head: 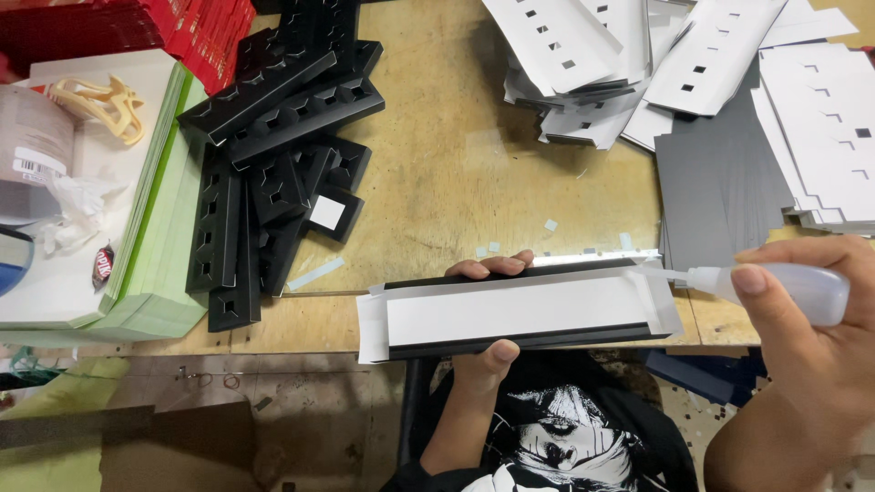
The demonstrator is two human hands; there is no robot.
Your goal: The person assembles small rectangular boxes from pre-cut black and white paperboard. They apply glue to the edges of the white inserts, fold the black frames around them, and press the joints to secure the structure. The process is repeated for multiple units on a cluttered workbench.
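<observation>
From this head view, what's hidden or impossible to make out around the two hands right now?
- Left hand: palm hidden behind the folded card tray; only fingertips and thumb show.
- Tray's outer face: turned away from the camera.
- Glue bottle: its rear is covered by the right hand; whether glue is coming out of the nozzle is too small to tell.
- Grey sheets: partly buried under white die-cut cards, which the frame edge cuts off.

Bright, even overhead light — soft short shadows, mild glare on white card; sharp focus, slight edge bending.
</observation>
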